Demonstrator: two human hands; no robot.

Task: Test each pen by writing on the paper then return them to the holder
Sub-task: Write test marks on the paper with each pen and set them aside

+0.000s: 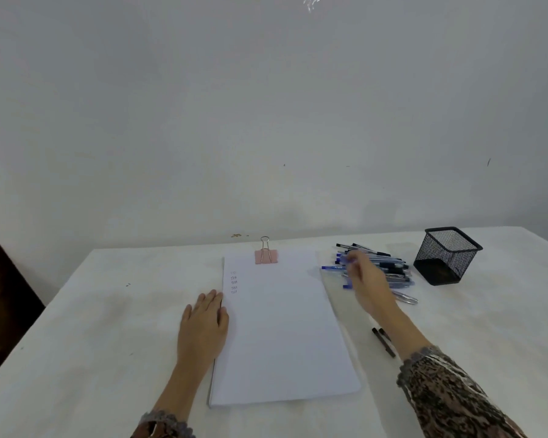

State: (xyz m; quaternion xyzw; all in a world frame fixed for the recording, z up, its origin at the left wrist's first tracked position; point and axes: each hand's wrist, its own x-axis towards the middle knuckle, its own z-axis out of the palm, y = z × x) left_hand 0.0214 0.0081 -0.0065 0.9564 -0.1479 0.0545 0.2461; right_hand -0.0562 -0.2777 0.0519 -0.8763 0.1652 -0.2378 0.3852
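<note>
A stack of white paper [282,327] lies in the middle of the table, held at its top edge by a pink binder clip [266,256]. Several short written lines [233,282] sit near its upper left corner. My left hand [204,324] lies flat on the table, fingers straight, touching the paper's left edge. A pile of several blue and black pens [383,267] lies to the right of the paper. My right hand [366,278] is over the pile's left side; the hand is blurred, so its grip is unclear. The black mesh holder [446,256] stands right of the pile and looks empty.
Two dark pens [384,341] lie apart from the pile, near my right forearm. A clear item [407,298] lies at the pile's near edge. The white table [108,327] meets a plain wall at the back. Dark furniture [0,295] stands at the far left.
</note>
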